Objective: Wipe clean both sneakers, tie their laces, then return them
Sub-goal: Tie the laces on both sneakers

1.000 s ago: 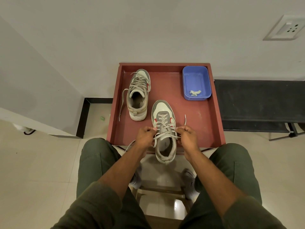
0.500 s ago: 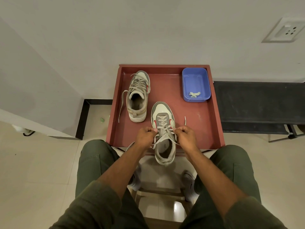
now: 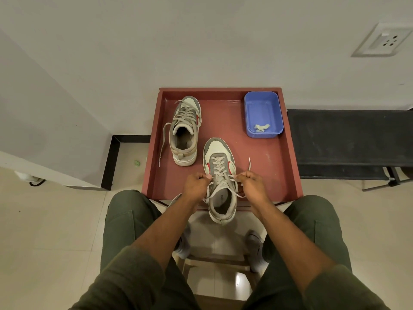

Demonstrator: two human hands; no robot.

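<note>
Blue plastic tub [image 3: 263,115] sits at approx 1 o'clock on the red tray [image 3: 277,166], hard by its far right corner. Inside: one small crumpled pale scrap [image 3: 262,127], cloth or tissue, can't tell which, lying at the tub's near end.

Near sneaker [image 3: 220,175] at 6 o'clock on the tray, toe pointing to 12, heel hanging over the tray's near edge. Grey & off-white upper w/ red accents each side of the lacing, pale grey laces [image 3: 220,168] criss-crossed. Left hand [image 3: 196,184] at the shoe's 9 o'clock, fingers curled, pinching a lace strand; right hand [image 3: 252,183] at its 3 o'clock, fingers curled round the other strand, loose lace tip sticking up just beyond the knuckles. Strands run taut across the tongue btwn the two hands.

Far sneaker [image 3: 185,130] at approx 11 o'clock, same colours, toe to 12, apart from the near one. Its lace is undone, one long end trailing down the left side onto the tray floor.

Tray is raised-rim, butted against a white wall. Black bench [image 3: 348,142] at 3 o'clock. Wall socket [image 3: 382,41] at 2 o'clock. Floor is pale tile w/ black skirting at 9 o'clock. Person is seated, olive trousers, knees either side of the tray.
</note>
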